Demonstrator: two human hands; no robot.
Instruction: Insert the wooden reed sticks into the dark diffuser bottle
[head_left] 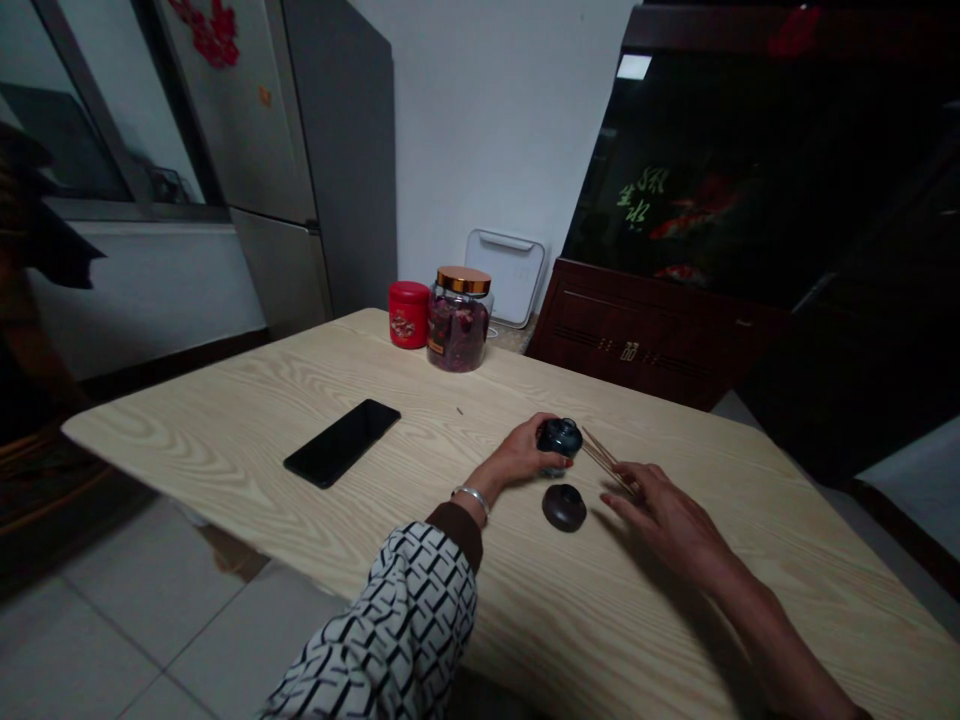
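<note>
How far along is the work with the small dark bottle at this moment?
Done: the dark round lid is off and sits on the table. In hand: the left hand grips the small dark glass bottle, and the right hand is at the end of the thin wooden sticks, though a grip is unclear. Left: the sticks are not in the bottle, and the lid is not on.

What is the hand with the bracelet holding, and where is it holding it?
The left hand holds a small dark glass bottle around its lower part, with the top showing above the fingers.
</note>
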